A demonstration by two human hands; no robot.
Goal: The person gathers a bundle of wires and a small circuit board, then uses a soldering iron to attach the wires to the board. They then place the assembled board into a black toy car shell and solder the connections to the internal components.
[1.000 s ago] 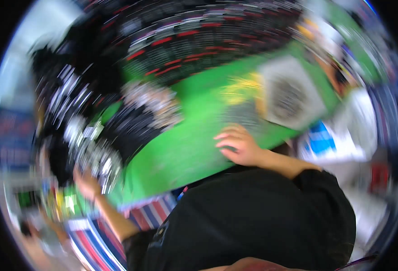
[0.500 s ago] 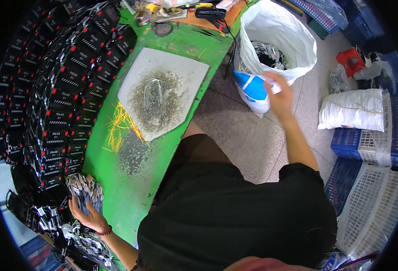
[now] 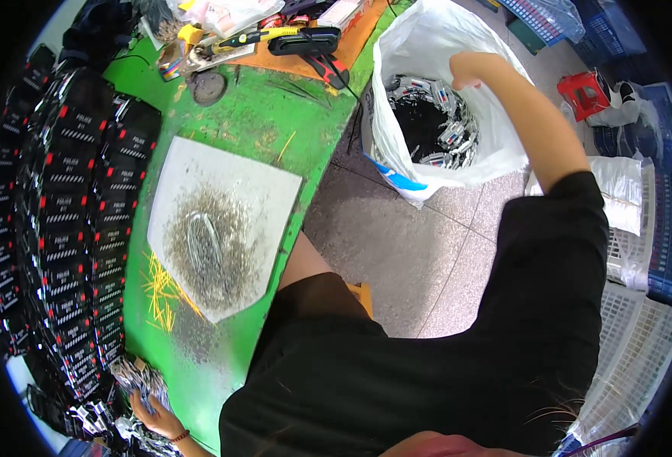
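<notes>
Green worktable (image 3: 275, 122), scuffed, set on a speckled tile floor (image 3: 420, 259).

Packages: rows of small black flat packs (image 3: 62, 228) with red and white labels, stacked along the table's left side and curving down toward its near corner.

On the table: one grey board (image 3: 222, 221) bearing a heap of small grey metal bits; yellow slivers (image 3: 161, 293) scattered just beside its lower left corner; pliers, cutters and mixed clutter at the far end.

Containers: white plastic bag (image 3: 443, 46), open-mouthed, standing on the floor beside the table's far end, holding a heap of small black and silver pieces with coloured spots. White and blue slatted crates (image 3: 641, 335) at right, with a folded white sack (image 3: 618, 183) near them.

Hands: right hand (image 3: 469, 67) over the bag's mouth, curled closed; whether it holds anything cannot be told. Left hand (image 3: 153, 415) at the table's near corner, fingers wrapped about a bundle of striped pieces (image 3: 134, 377).
</notes>
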